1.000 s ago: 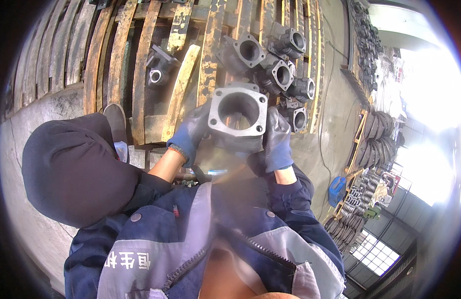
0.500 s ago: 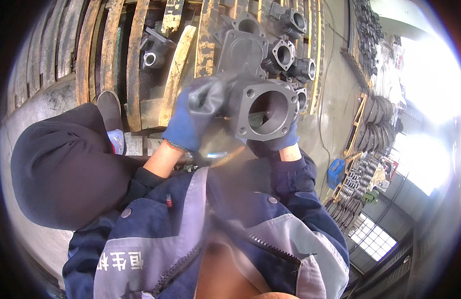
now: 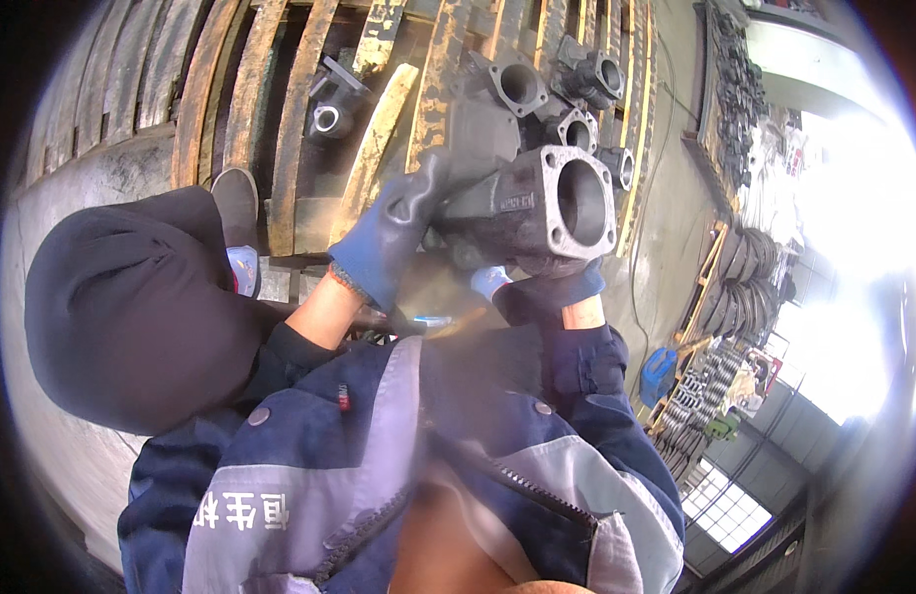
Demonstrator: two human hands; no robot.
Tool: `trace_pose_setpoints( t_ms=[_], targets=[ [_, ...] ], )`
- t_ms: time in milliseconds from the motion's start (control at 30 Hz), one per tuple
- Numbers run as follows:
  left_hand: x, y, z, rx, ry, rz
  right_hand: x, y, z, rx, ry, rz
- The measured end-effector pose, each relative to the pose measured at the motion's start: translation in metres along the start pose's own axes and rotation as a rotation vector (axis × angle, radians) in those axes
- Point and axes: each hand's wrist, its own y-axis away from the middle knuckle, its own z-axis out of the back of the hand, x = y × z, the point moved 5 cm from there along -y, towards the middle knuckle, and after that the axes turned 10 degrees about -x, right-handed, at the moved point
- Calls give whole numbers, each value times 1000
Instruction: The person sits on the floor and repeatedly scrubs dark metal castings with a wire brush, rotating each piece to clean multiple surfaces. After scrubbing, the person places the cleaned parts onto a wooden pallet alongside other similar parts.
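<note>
Head view, looking down the wearer's chest. A grey cast-metal housing (image 3: 537,203) with a square bolting flange and a large round bore is held raised in front of the body, above the wooden pallet (image 3: 280,109); its flanged face is turned toward the right of the frame and tilted slightly upward. The left hand (image 3: 393,233), in a blue work glove, grasps the left end of the housing, its fingers wrapped over the upper edge of the casting. The right hand (image 3: 542,292), also gloved in blue, supports the housing from beneath, directly under the flange; its fingers are curled against the underside, though their tips are hidden by the casting. Both forearms emerge from the dark blue sleeves of a blue and grey work jacket (image 3: 408,465). Behind the held housing, further castings (image 3: 567,84) of similar form, each with a flange and round opening, lie clustered on the pallet slats, close to one another. A separate smaller casting (image 3: 329,104) with a round opening rests on the slats well to the left of that group. A large dark rounded shape (image 3: 131,307) fills the left of the frame; its nature cannot be determined. At right, on the concrete floor (image 3: 666,198), stacked dark metal parts (image 3: 735,257) stand near a blue container (image 3: 661,371).
</note>
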Motion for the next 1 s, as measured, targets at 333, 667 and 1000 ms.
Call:
trace_pose_setpoints(
  t_ms=[333, 667, 1000],
  targets=[
    [0, -1, 0, -165, 239, 288, -51, 25, 5, -63, -51, -137],
    [19, -13, 12, -318, 376, 328, 9, 0, 20, -17, -131, 143],
    [41, -34, 16, 40, 609, 133, 40, 10, 10, 48, -271, -99]
  ],
)
